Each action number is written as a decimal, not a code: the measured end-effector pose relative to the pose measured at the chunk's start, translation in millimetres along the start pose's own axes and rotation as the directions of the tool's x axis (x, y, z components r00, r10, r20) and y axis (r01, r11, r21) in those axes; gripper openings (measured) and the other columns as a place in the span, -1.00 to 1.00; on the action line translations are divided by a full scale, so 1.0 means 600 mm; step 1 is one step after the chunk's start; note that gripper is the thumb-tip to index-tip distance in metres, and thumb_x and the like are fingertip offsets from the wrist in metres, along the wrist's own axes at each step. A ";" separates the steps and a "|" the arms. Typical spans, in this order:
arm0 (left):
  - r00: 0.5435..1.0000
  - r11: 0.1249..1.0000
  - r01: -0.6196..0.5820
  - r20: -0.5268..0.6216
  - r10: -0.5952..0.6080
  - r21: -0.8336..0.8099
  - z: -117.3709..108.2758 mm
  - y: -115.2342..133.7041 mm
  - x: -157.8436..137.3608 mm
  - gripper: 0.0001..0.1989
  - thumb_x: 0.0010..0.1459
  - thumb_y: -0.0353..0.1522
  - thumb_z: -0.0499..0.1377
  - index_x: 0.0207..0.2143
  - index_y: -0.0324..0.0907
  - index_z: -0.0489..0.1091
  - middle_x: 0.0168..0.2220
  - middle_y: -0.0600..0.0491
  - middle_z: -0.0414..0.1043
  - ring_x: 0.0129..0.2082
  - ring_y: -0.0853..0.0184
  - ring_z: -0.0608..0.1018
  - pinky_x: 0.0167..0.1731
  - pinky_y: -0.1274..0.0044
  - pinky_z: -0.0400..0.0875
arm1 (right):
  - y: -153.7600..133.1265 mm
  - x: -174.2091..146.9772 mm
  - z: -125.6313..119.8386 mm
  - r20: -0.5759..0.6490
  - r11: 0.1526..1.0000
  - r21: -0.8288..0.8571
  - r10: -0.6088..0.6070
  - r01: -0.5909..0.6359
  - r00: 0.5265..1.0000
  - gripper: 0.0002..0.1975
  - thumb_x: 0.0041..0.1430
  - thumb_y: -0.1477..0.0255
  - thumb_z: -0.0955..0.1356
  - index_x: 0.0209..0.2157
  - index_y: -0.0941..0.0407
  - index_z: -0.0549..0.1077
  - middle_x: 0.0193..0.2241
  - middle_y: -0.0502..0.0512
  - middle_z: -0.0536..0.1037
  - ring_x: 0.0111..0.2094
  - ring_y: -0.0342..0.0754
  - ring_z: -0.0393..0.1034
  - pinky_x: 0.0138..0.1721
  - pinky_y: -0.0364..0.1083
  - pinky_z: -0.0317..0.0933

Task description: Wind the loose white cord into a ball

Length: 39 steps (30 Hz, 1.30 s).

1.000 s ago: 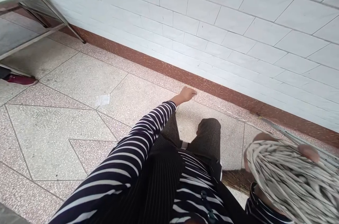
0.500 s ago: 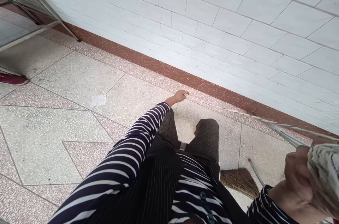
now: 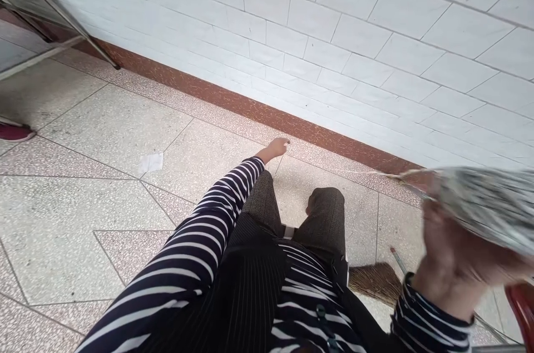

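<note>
No text, label, brand, number or sign can be read. Whether the white scrap (image 3: 152,162) on the floor (image 3: 120,130) carries print is too small to tell.

free floor (image 3: 112,125) left of my left hand (image 3: 278,147), wall (image 3: 334,53) blocking the way ahead, pale strand (image 3: 411,172) crossing part of the gap to my right hand (image 3: 461,253), broom (image 3: 375,282) near my right sleeve (image 3: 434,317)
</note>
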State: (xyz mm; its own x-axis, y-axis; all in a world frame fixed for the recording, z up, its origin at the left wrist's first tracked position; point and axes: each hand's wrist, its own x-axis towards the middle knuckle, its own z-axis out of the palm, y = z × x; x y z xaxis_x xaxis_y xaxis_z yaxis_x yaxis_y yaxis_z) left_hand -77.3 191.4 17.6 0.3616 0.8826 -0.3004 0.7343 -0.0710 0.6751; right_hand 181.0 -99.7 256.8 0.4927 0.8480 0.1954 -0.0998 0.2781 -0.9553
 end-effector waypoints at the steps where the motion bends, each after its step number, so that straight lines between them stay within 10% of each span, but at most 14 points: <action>1: 0.999 0.999 -0.047 0.021 0.048 -0.018 0.010 0.026 -0.001 -0.61 0.27 -0.45 0.11 0.13 -0.20 0.48 0.24 -0.11 0.41 0.13 0.21 0.51 0.13 0.49 0.38 | 0.014 0.009 0.030 0.086 0.997 0.078 -0.003 -0.003 0.996 -0.32 -0.14 -0.12 0.48 0.09 -0.38 0.42 0.35 -0.18 0.21 0.27 0.26 0.21 -0.42 0.07 0.45; 6: 0.881 0.751 -0.355 0.070 0.469 -0.556 0.051 0.158 -0.060 -0.59 0.38 -0.16 0.09 0.17 -0.09 0.44 0.19 -0.04 0.46 0.14 0.24 0.50 0.15 0.39 0.35 | 0.092 0.053 0.113 0.327 0.960 0.068 0.235 -0.271 0.915 -0.40 -0.14 0.37 0.49 0.03 -0.11 0.46 0.03 0.09 0.51 -0.09 0.11 0.47 -0.42 -0.05 0.40; 9: 0.816 0.489 -0.277 0.066 0.574 -0.827 0.053 0.195 -0.123 -0.50 0.34 -0.02 0.11 0.08 -0.17 0.50 0.04 -0.12 0.56 0.02 0.22 0.57 0.11 0.33 0.37 | 0.119 0.072 0.112 0.318 0.962 0.048 0.239 -0.267 0.918 -0.45 -0.12 0.39 0.45 0.00 -0.06 0.44 -0.08 0.08 0.56 -0.22 0.06 0.48 -0.42 -0.05 0.39; 12: 0.811 0.404 -0.216 0.068 0.582 -0.889 0.045 0.195 -0.164 -0.49 0.26 0.01 0.21 -0.03 -0.23 0.55 -0.20 -0.11 0.61 -0.10 0.24 0.60 0.08 0.32 0.36 | 0.138 0.080 0.097 0.283 0.966 0.063 0.225 -0.252 0.932 -0.47 -0.07 0.38 0.43 0.02 -0.05 0.43 -0.09 0.07 0.58 -0.22 0.03 0.48 -0.39 -0.07 0.41; 23: 0.846 0.801 -0.512 -0.022 0.532 -0.311 0.080 0.111 -0.132 -0.65 0.32 -0.21 0.12 -0.38 -0.22 0.59 -0.31 0.02 0.62 -0.25 0.30 0.57 -0.08 0.50 0.34 | 0.132 0.045 0.055 0.387 0.852 0.300 0.303 -0.430 0.871 -0.42 -0.16 0.23 0.54 -0.01 -0.10 0.50 -0.05 0.05 0.59 -0.21 0.07 0.53 -0.47 -0.11 0.37; 33: 0.944 0.945 -0.327 0.044 0.326 0.014 0.072 0.067 -0.116 -0.72 0.33 -0.36 0.09 -0.11 -0.16 0.60 -0.07 0.00 0.63 -0.05 0.19 0.60 -0.01 0.45 0.38 | 0.089 0.021 0.015 0.394 0.865 0.321 0.247 -0.385 0.885 -0.23 -0.18 0.21 0.59 0.14 -0.14 0.46 -0.05 0.07 0.58 -0.21 0.08 0.52 -0.49 -0.09 0.40; 39: 0.848 0.723 -0.426 0.038 0.528 -0.543 0.083 0.144 -0.148 -0.60 0.33 -0.29 0.18 0.18 -0.18 0.42 0.13 -0.11 0.51 0.11 0.22 0.53 0.14 0.40 0.35 | 0.141 0.004 0.034 0.459 0.832 0.204 0.384 -0.516 0.801 -0.29 -0.12 0.30 0.53 0.15 -0.16 0.42 -0.06 0.06 0.59 -0.27 0.08 0.56 -0.55 -0.11 0.32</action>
State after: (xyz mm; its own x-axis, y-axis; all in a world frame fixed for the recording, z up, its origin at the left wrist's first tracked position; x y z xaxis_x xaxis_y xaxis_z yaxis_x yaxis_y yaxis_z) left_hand -17.5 83.9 68.9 0.7167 0.6932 0.0762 0.0648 -0.1750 0.9824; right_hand 156.2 -64.9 180.7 -0.0403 0.9933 -0.1084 -0.5135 -0.1136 -0.8506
